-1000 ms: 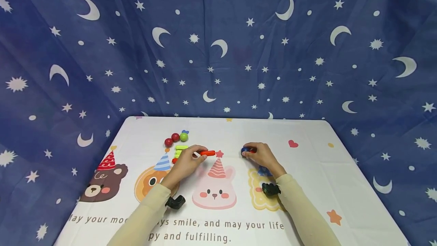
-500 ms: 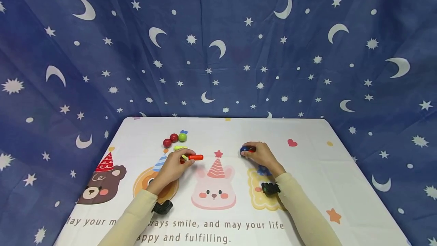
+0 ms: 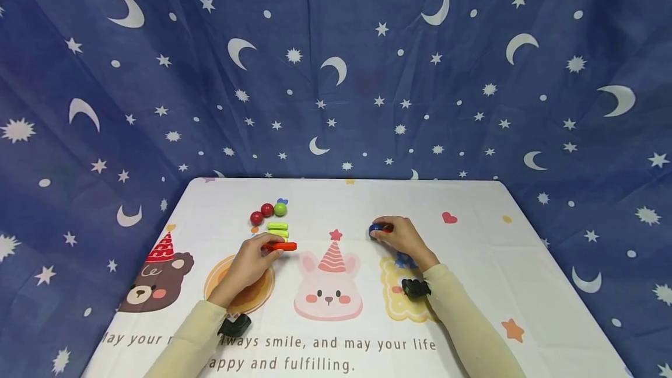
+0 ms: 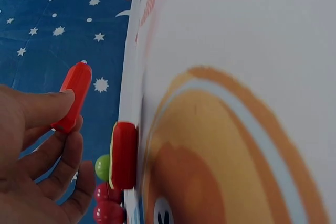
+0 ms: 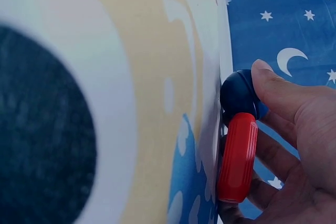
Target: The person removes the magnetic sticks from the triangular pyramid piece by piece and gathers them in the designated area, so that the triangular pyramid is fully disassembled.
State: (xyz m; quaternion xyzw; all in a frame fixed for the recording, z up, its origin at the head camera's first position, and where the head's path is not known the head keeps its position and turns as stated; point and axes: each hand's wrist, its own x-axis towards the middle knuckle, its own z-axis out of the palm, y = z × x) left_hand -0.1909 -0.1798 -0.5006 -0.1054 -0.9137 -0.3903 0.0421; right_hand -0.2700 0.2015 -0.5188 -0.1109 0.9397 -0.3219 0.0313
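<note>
My left hand (image 3: 251, 258) pinches a short red ribbed stick (image 4: 77, 90) between thumb and fingers, raised off the table in the left wrist view. Beneath it, a second red stick (image 4: 125, 153) lies on the cloth, beside the yellow-green sticks (image 3: 277, 226). On the right, my other hand (image 3: 405, 235) grips a dark blue ball (image 5: 237, 95) low at the table, its thumb pressed on the ball's side. Another red stick (image 5: 238, 158) touches the ball under that hand; whether the two are joined, I cannot tell.
Two red balls (image 3: 256, 218) and a green ball (image 3: 280, 209) sit in a row behind the yellow-green sticks. A white cloth with cartoon prints covers the table (image 3: 336, 203). Behind its far edge hangs a blue star-and-moon curtain (image 3: 367, 74).
My left hand has moved left and a little nearer with its red stick, from beside the printed bunny's hat to the yellow-green sticks. The right hand stays in place on the blue ball.
</note>
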